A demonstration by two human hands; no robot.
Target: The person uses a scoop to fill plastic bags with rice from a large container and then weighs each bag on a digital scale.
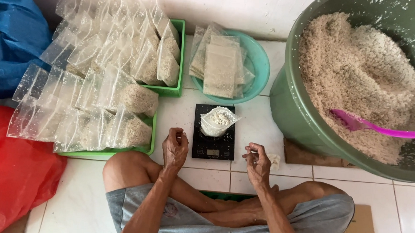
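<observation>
- Crossed legs in grey shorts [239, 224] fill the bottom of the view, with both forearms reaching forward over the knees.
- Left hand [174, 147]: fingers curled in and pressed together into a loose fist; whether they pinch anything cannot be told.
- Right hand [258, 160]: fingers bunched together, tips meeting as if pinching something small and pale; what it is cannot be told.
- Between the two sets of fingers, slightly beyond them, lies a black scale [213, 132] on the white tiles.
- On the scale stands an open clear bag [217, 121] partly filled with pale grains, apart from both hands.
- Just right of the right fingers sits a small white lump [274, 161] on the floor.
- Beyond the scale, a teal bowl [260, 62] holds flat filled bags.
- Left of the left fingers, green trays [176, 58] hold many filled clear bags, leaning in rows.
- Well right of the right fingers, a big green tub [293, 111] is heaped with the same grains, a pink scoop [375, 127] lying in them.
- Far left: a blue sheet [10, 40] and a red plastic sack [10, 172].
</observation>
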